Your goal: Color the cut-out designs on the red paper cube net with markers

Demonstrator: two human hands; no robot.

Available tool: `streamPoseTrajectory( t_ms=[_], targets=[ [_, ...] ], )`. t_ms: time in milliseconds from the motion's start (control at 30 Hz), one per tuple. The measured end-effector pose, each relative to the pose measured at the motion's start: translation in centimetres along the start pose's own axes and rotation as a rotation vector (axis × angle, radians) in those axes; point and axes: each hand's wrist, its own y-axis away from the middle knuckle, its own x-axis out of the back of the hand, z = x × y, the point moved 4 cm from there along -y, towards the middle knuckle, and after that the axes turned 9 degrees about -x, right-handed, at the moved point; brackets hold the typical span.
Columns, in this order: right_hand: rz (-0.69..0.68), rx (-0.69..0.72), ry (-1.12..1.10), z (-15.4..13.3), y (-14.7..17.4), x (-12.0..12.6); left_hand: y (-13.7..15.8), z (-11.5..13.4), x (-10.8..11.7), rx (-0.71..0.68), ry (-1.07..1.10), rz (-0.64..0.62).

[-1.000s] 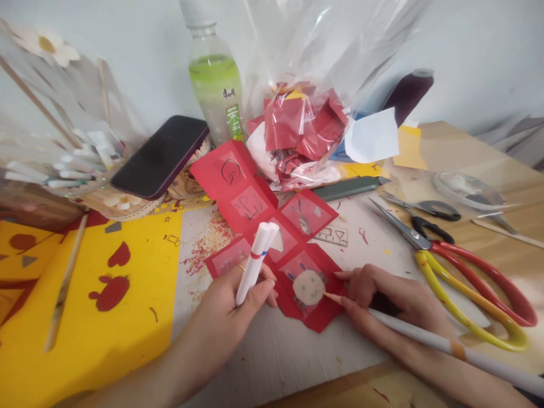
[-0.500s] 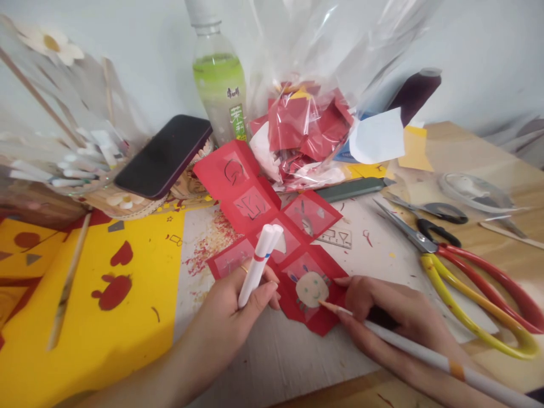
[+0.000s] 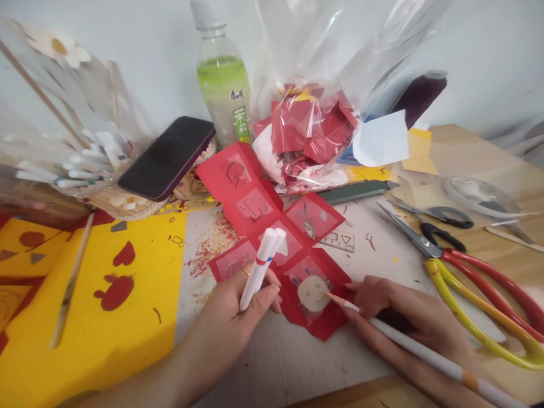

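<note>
My left hand point(image 3: 250, 300) is closed around two white markers point(image 3: 260, 266), one with a red band and one with a blue band, held upright. In my right hand point(image 3: 399, 311) is a long white pencil point(image 3: 416, 351) with an orange band and a tan pointed tip. Its tip is at the right side of a pale round face point(image 3: 312, 294) with small eyes and blue-coloured ears. That face sits on the nearest panel of a red folded-paper cross point(image 3: 293, 326), whose other panels carry drawings under clear squares. Fingers of my left hand cover part of the red paper's edge.
Yellow card point(image 3: 144, 317) with red cut-outs lies left. Large red-and-yellow-handled scissors point(image 3: 471, 289) and smaller black-handled scissors point(image 3: 450, 214) lie right. Behind are a phone point(image 3: 168, 158), a drink bottle point(image 3: 223, 85) and a clear bag point(image 3: 314, 124) of paper scraps. Shavings dot the white board point(image 3: 272, 368).
The pencil tip has moved up slightly, from the face's lower right edge to its right side. My left hand keeps the same grip on the markers. The view has shifted slightly.
</note>
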Motion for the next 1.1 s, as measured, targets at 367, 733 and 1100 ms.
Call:
streamPoseTrajectory(
  t_ms=[367,733,1100],
  targets=[
    [-0.050,0.079,0.031,-0.47,0.03,0.39,-0.08,0.03,-0.08,0.031,-0.004,0.005],
    [-0.101,0.189,0.067,-0.92,-0.26,0.05,-0.13,0.00,-0.12,0.033,-0.016,0.007],
    [-0.106,0.149,0.044,-0.74,-0.10,0.00,-0.12,0.07,-0.05,0.037,-0.031,0.008]
  ],
)
